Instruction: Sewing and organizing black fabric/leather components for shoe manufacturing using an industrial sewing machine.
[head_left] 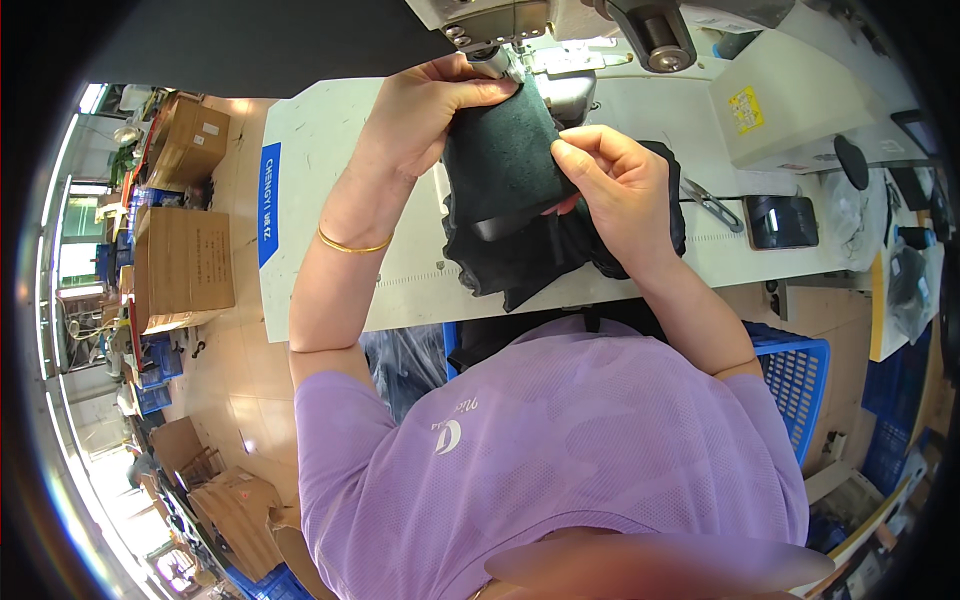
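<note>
A piece of black fabric [505, 160] lies under the head of a sewing machine [510, 30], its far edge close to the needle area. With fingers closed on its far left corner, my left hand [425, 105] sits right beside the presser foot [517, 72]. My right hand [615, 180] pinches the fabric's right edge between thumb and fingers. More black cloth hangs in folds below and behind the right hand, spreading toward the table's near edge. The fabric hides part of the machine bed.
Scissors [712, 204] and a dark phone-like device [782, 222] lie on the white table [340, 290] to the right. A blue plastic basket [800, 385] stands below the near right edge. Cardboard boxes [185, 265] stand on the floor at left.
</note>
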